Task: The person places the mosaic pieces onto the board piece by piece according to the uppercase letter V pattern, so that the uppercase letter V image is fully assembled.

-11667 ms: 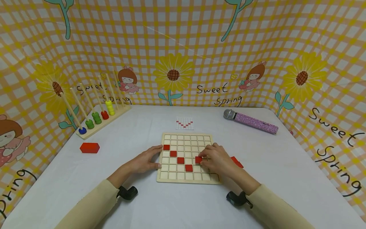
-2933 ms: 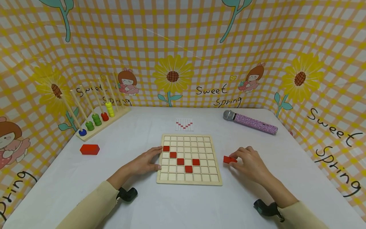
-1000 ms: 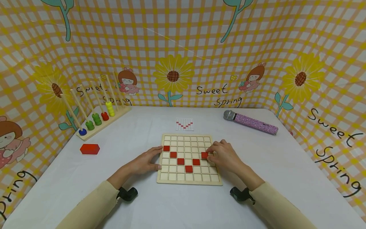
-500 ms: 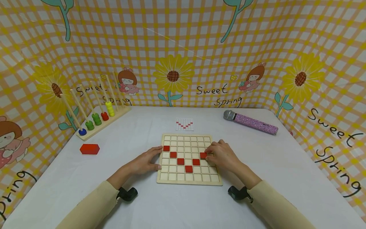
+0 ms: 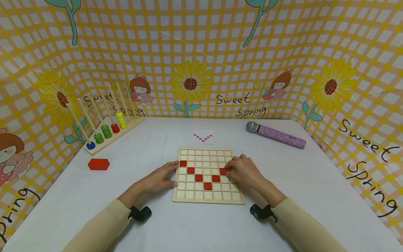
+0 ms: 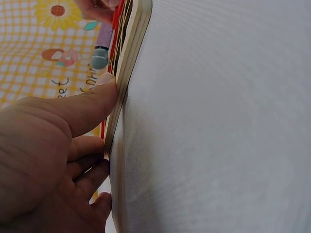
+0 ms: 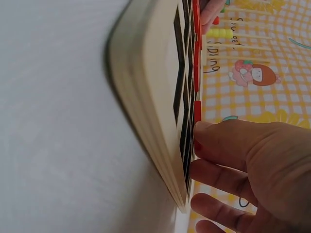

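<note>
A pale wooden grid board [image 5: 192, 196] lies on the table, with red square tiles set in its cells in a slanting line down from the upper left. Among them are an upper left tile [image 5: 183, 163], the lowest tile [image 5: 207, 186] and one to its upper right [image 5: 216, 178]. My right hand [image 5: 247, 172] pinches another red tile [image 5: 223, 171] between thumb and fingers, close over a cell near the board's right side. Against the board's left edge rest the thumb and fingertips of my left hand [image 5: 158, 177]; the left wrist view shows the thumb [image 6: 97, 99] along that edge.
Behind the board lies a small card [image 5: 203, 137] printed with a red V pattern on a grid. A peg stand [image 5: 113, 136] with coloured beads is at back left, a red block [image 5: 99, 164] before it. A glittery purple microphone [image 5: 281, 135] lies at back right.
Since 2.9 s ago my right hand has carried a red tile from beside the board onto its right side. Over the last second it slid slightly left. My left hand stays put.
</note>
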Demonstrator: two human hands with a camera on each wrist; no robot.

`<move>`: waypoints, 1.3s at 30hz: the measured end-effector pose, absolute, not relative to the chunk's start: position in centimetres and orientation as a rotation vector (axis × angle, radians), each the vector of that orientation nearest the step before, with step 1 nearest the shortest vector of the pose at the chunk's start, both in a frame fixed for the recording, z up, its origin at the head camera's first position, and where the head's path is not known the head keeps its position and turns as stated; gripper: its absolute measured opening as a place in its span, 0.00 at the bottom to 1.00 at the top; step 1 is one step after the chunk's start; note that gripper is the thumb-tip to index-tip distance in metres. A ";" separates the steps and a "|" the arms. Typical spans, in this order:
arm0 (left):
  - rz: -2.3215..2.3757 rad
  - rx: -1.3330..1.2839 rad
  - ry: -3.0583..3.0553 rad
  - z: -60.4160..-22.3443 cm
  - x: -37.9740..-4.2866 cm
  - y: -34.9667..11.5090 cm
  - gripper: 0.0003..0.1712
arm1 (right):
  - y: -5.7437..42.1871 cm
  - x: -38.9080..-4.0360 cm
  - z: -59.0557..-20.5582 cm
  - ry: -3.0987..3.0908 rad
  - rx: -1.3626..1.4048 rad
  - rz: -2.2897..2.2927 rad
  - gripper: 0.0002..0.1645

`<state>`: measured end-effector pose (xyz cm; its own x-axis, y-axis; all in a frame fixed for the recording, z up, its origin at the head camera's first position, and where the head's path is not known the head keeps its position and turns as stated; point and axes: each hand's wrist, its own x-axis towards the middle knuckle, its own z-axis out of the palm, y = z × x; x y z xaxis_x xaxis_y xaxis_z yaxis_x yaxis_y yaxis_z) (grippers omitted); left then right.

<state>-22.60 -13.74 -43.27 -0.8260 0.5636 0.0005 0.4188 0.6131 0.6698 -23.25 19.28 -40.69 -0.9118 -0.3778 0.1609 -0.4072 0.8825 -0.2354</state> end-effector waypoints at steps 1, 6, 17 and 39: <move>1.011 0.811 2.627 -43.3 -22.6 -13.8 0.41 | 19.3 -23.3 -40.7 -2.940 0.616 0.405 0.11; 1.007 0.808 2.624 -43.1 -22.5 -13.7 0.41 | 19.4 -23.4 -40.9 -2.924 0.632 0.411 0.11; 0.981 0.782 2.623 -42.9 -22.4 -13.8 0.41 | 19.4 -23.4 -40.8 -2.924 0.645 0.404 0.11; 0.989 0.775 2.627 -42.9 -22.4 -13.7 0.41 | 19.6 -23.1 -40.5 -2.913 0.611 0.404 0.14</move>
<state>-22.38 -13.66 -42.86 -0.8338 0.5515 -0.0270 0.3967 0.6323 0.6655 -23.10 19.59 -40.46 -0.9083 -0.3740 0.1875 -0.4109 0.8818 -0.2315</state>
